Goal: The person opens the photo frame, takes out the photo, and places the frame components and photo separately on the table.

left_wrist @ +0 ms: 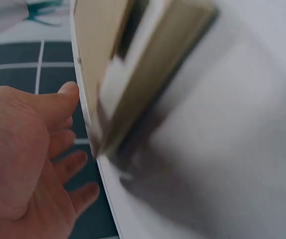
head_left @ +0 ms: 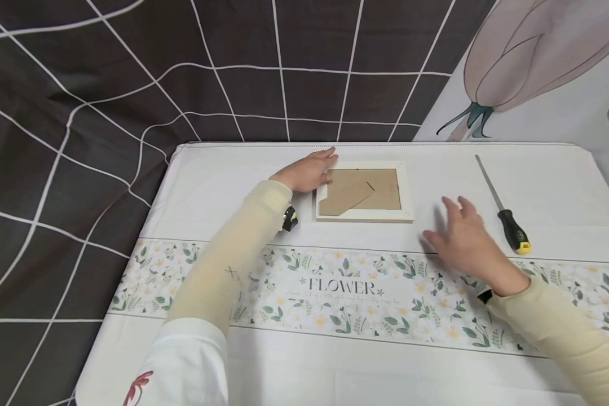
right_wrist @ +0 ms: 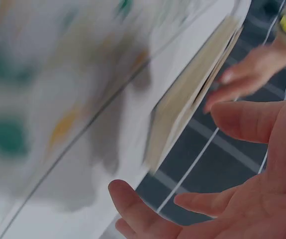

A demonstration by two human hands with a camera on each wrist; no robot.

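Note:
A white picture frame point(head_left: 406, 192) lies back side up on the table, its brown backing board point(head_left: 380, 180) and fold-out stand facing up. My left hand point(head_left: 310, 171) is at the frame's left end, fingers straight and overlapping its upper left corner in the head view. In the left wrist view the left hand point(left_wrist: 28, 159) shows loosely spread fingers beside the frame's edge point(left_wrist: 157, 59). To the right of the frame, my right hand point(head_left: 464, 242) hovers over the cloth with fingers apart and nothing held. The right wrist view shows the same hand point(right_wrist: 242, 189) with the frame point(right_wrist: 187, 94) beyond it.
A screwdriver point(head_left: 507, 217) with a black and yellow handle lies right of my right hand. The white tablecloth point(head_left: 223, 192) carries a floral band point(head_left: 304, 282) with "FLOWER" lettering. Behind and left hangs a dark grid-patterned cloth point(head_left: 314, 45).

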